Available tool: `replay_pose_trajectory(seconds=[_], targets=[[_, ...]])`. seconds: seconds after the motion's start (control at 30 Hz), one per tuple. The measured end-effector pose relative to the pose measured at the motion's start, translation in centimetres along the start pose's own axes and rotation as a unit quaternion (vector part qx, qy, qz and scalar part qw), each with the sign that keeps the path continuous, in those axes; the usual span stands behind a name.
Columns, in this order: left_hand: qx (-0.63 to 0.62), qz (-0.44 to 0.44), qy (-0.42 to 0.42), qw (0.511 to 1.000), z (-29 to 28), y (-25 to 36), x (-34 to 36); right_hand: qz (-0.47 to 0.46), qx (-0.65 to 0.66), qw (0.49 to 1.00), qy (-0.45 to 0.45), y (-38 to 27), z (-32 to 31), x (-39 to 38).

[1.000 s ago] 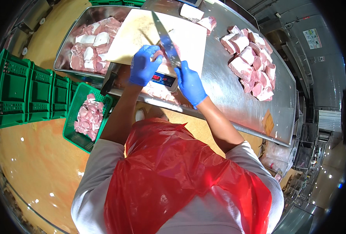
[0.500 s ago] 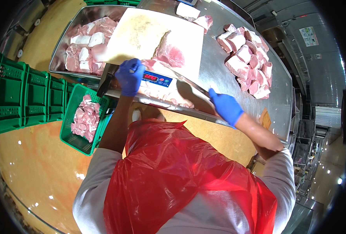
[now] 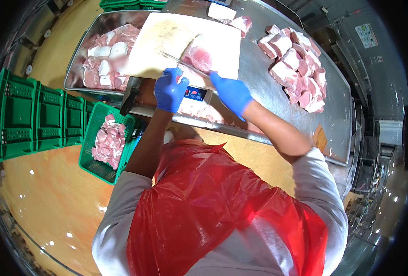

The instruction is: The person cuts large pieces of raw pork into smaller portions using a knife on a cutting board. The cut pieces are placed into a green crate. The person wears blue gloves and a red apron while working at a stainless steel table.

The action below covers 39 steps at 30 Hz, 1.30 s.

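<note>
On the white cutting board point(image 3: 160, 34) lies a chunk of raw meat point(image 3: 198, 56), pink with a pale side. My right hand point(image 3: 233, 94), in a blue glove, is closed round a knife point(image 3: 176, 60). Its long thin blade points left across the near part of the meat. Close by on the left, my blue-gloved left hand point(image 3: 169, 89) is curled at the board's near edge, fingertips by the meat; whatever it pinches is hidden. Between and below the hands is a digital scale point(image 3: 195, 94), partly covered by the left hand. Pale trimmings point(image 3: 199, 112) lie nearer me.
A metal tub point(image 3: 90, 34) of meat pieces stands left of the board. On the steel table point(image 3: 259, 87) at right is a heap of cut meat point(image 3: 300, 69). A green basket point(image 3: 85, 147) with meat sits lower left, beside stacked green crates point(image 3: 20, 115). A dark handle point(image 3: 129, 100) juts out near the tub.
My right hand has moved left and up, bringing the knife blade from the board's near right side onto the meat. My left hand has shifted right, toward the meat, and now partly covers the scale's display.
</note>
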<state>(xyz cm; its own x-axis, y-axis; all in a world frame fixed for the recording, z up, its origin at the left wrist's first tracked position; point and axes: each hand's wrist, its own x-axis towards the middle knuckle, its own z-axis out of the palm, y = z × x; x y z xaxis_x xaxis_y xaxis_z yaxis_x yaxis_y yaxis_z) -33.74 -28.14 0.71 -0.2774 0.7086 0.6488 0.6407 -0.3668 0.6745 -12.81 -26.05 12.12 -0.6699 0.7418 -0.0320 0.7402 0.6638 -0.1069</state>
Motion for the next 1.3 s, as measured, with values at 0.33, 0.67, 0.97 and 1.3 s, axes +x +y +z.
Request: replay_pose_trajectory(seconds=[0.33, 0.67, 0.97, 1.3], targets=[[0.138, -0.071, 0.037, 0.987, -9.5, -3.2, -1.6, 0.046, 0.045, 0.997, -0.053, -0.5, -0.4, -1.2], [0.343, -0.080, -0.228, 0.908, -23.4, -11.0, -3.7, 0.227, 0.258, 0.915, 0.213, 3.6, 0.4, -14.8], [0.305, -0.071, -0.456, 0.833, 8.3, 6.1, 16.1, 0.237, 0.522, 0.761, 0.305, 1.3, -2.6, -9.9], [0.020, 0.280, -0.528, 0.801, -1.8, 2.8, 13.1, 0.329, 0.362, 0.841, 0.232, 4.3, 3.9, -19.7]])
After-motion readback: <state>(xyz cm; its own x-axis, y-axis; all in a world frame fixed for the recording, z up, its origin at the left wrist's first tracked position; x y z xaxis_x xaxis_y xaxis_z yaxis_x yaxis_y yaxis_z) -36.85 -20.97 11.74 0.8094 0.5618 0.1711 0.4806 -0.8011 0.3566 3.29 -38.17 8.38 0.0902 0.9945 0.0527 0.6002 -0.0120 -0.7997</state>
